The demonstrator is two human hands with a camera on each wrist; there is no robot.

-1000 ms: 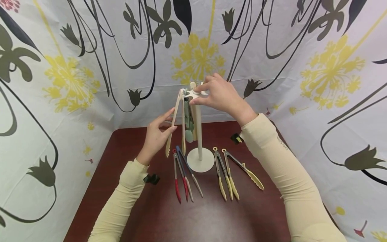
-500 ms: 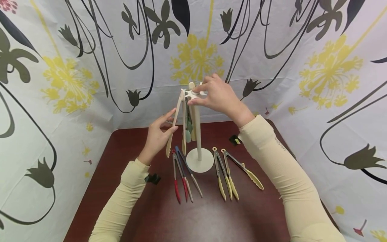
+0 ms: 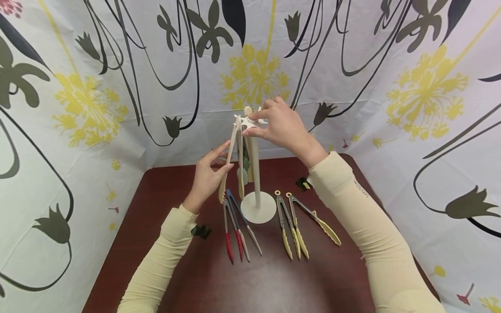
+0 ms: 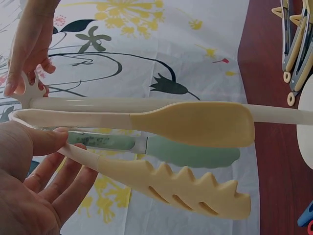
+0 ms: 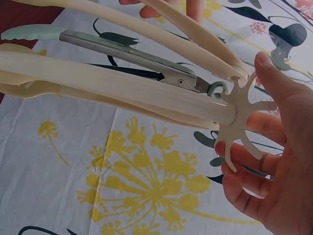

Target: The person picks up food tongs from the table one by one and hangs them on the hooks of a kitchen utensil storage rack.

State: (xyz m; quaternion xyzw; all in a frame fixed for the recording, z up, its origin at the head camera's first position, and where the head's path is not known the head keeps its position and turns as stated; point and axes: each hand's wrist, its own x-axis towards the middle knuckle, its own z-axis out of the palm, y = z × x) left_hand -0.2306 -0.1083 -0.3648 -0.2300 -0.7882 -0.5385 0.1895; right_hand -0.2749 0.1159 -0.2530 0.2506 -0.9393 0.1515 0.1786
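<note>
Tongs in cream (image 4: pixel 195 122) hang splayed at the top of the white rack (image 3: pixel 256 174); whether their end sits fully over a prong, I can't quite tell. My left hand (image 3: pixel 205 174) pinches one arm, fingers nearly meeting the thumb. My right hand (image 3: pixel 285 124) grips the rack's top with curled fingers. Green tongs (image 4: pixel 195 152) hang just beside. On the bench (image 3: pixel 188 282), red tongs (image 3: pixel 228 248) and blue tongs (image 3: pixel 236 205) lie left of the base, two yellow-tipped tongs (image 3: pixel 287 244) right.
</note>
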